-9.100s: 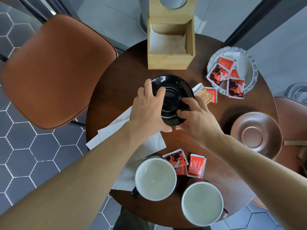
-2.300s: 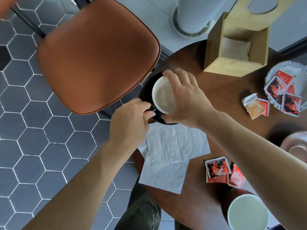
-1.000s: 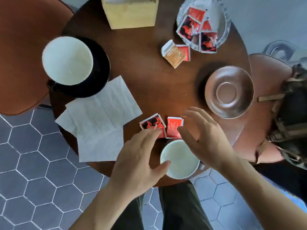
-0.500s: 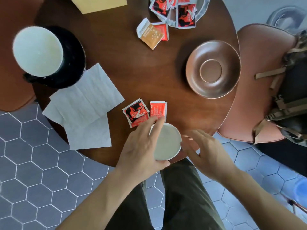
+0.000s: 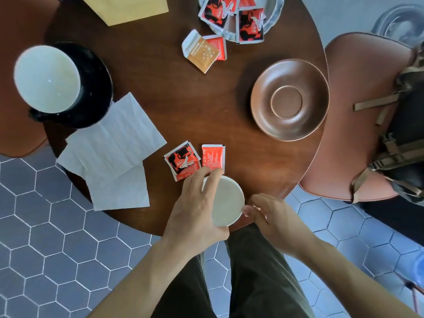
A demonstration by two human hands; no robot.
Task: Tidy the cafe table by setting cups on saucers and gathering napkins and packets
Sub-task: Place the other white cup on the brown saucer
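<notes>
A white-lined cup stands at the table's near edge. My left hand grips its left side, fingers curled over the rim. My right hand pinches the cup's right side, where the handle is hidden by the fingers. A brown saucer lies bare at the right. Another cup stands on the black saucer at the far left. Two white napkins overlap beside it. Two red packets lie just beyond the held cup; an orange packet and a red one lie farther back.
A pale plate holding several red packets sits at the back, next to a wooden napkin box. Brown chairs flank the round wooden table; the right chair carries a bag.
Both hands closed in on the near cup: the left now wraps its side, and the right moved from hovering to pinching its right side. The camera view shifted slightly.
</notes>
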